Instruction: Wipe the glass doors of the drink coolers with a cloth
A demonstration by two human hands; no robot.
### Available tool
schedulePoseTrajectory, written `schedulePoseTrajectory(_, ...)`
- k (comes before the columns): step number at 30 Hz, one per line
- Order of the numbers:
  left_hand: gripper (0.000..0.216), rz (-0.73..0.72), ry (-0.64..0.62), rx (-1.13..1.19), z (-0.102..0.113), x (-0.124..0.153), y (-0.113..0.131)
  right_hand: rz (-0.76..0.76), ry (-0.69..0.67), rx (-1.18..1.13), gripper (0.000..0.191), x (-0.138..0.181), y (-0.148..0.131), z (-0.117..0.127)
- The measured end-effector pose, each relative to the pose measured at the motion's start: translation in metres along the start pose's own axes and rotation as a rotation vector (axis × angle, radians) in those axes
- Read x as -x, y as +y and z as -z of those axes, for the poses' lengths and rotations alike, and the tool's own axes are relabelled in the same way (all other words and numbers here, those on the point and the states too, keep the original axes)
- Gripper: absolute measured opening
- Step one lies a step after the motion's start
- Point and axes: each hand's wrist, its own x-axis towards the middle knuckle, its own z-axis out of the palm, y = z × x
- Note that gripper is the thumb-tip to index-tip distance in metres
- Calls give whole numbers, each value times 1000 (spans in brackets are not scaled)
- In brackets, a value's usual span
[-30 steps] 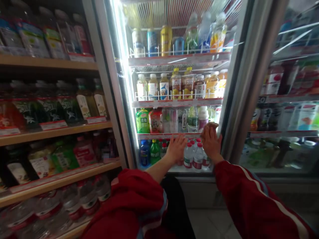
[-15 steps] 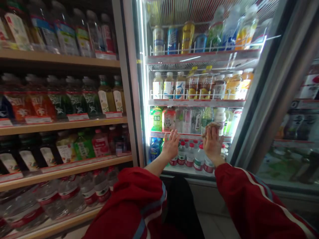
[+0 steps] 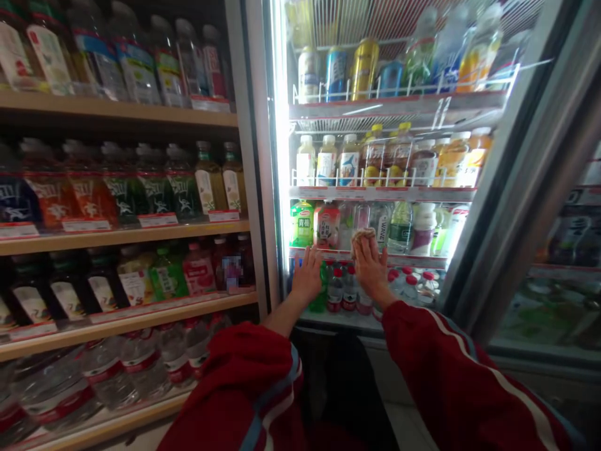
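My left hand (image 3: 307,275) lies flat with fingers stretched out against the front edge of a low fridge shelf (image 3: 422,259), in front of a green bottle. Beside it my right hand (image 3: 370,268) presses a crumpled brownish cloth (image 3: 362,236) onto the same shelf edge, fingers over the cloth. Small water bottles with red caps (image 3: 342,289) stand on the bottom shelf just below both hands. Both arms wear red sleeves.
The open fridge holds drink bottles and cans on several white wire shelves (image 3: 399,103). Its glass door (image 3: 530,156) stands open at the right. Wooden shelves (image 3: 122,235) of bottled drinks fill the left, with large water bottles (image 3: 107,376) at the bottom.
Both hands have slid left along the shelf edge, the right one carrying the cloth with it. The camera view has also shifted.
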Motion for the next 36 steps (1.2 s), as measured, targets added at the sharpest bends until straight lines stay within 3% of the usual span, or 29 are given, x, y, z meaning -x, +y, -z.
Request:
schedulePoseTrajectory(6, 68, 14, 11, -2, -4, 11, -13, 144, -107, -29, 56, 17, -40, -5)
schedulePoseTrajectory(13, 68, 77, -15, -35, -3, 19, -34, 123, -113, -93, 59, -23, -60, -1)
schedulePoseTrajectory(21, 67, 123, -37, -54, 3, 29, -55, 236, -143, -99, 64, -7, -97, -16)
schedulePoseTrajectory(29, 66, 168, -30, -79, 3, 39, -80, 232, -124, -145, 62, -41, -120, -12)
schedulePoseTrajectory(36, 64, 187, -11, -90, 1, 45, -95, 323, -208, -169, 61, -17, -145, -21)
